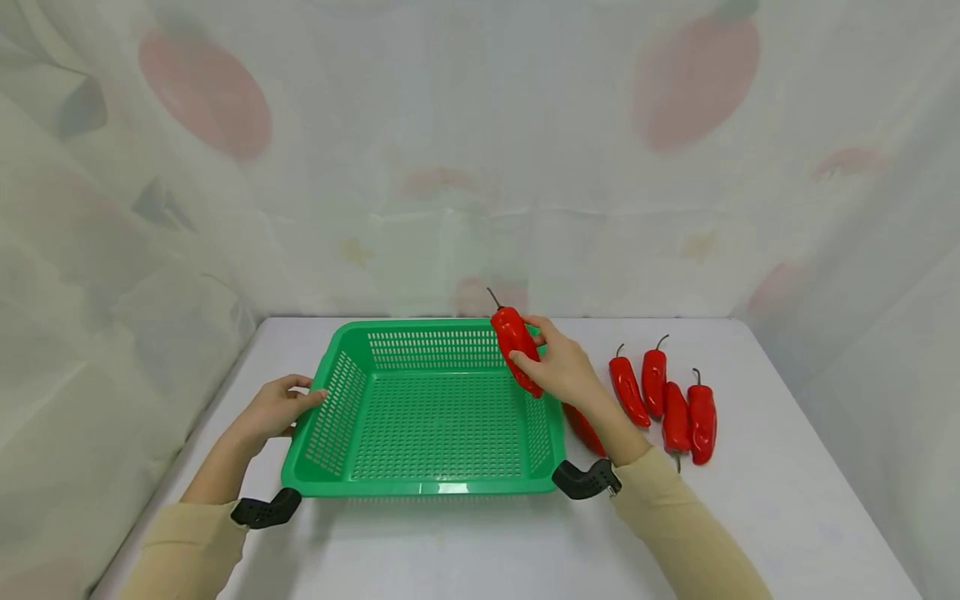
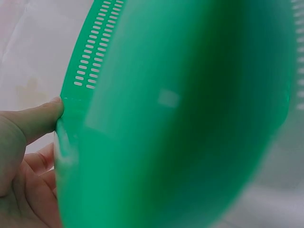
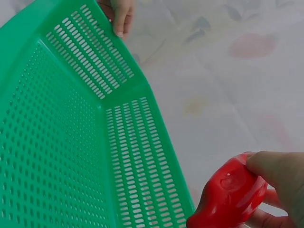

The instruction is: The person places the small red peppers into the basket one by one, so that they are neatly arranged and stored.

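Red pepper [image 1: 514, 337] and green basket [image 1: 442, 425] (right, left respectively) occupy both hands [image 1: 564, 367] [image 1: 274, 410].

Five peppers [image 1: 654, 383] lie on the table [image 1: 772, 500], right of the basket [image 1: 442, 429].

The basket [image 1: 375, 488] presents as plastic, smooth and moderately glossy at the rim. The red peppers [image 1: 515, 340] show a smooth, high-gloss skin. The backdrop [image 1: 480, 108] appears to be matt, creased cloth; the sleeves [image 1: 686, 521], matt cloth. The tabletop [image 1: 780, 492] appears smooth.
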{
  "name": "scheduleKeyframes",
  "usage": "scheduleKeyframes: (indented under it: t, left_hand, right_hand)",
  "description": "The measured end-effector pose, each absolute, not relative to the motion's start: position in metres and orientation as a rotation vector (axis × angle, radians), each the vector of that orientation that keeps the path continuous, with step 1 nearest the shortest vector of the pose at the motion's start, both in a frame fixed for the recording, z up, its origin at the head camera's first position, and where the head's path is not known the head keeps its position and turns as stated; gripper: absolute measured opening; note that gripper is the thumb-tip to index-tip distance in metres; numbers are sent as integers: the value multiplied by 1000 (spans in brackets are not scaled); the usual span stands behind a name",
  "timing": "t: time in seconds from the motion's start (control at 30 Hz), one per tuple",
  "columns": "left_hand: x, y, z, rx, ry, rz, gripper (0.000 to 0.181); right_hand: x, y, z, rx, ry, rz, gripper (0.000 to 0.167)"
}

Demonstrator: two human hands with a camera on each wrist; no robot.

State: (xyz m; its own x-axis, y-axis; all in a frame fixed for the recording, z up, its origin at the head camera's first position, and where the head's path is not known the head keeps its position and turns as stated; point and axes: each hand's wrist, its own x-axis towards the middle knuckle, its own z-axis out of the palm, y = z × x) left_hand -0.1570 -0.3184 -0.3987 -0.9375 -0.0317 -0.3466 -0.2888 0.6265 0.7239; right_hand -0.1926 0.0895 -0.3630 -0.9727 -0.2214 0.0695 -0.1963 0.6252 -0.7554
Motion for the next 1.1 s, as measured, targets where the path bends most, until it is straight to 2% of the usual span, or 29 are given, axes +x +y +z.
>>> scheduleKeyframes:
  t: [1.1]
  left_hand:
    - [-156, -318, -398, -260, 2548, 1221, 59]
  right_hand:
    - [-194, 24, -380, -455, 2730, -1223, 59]
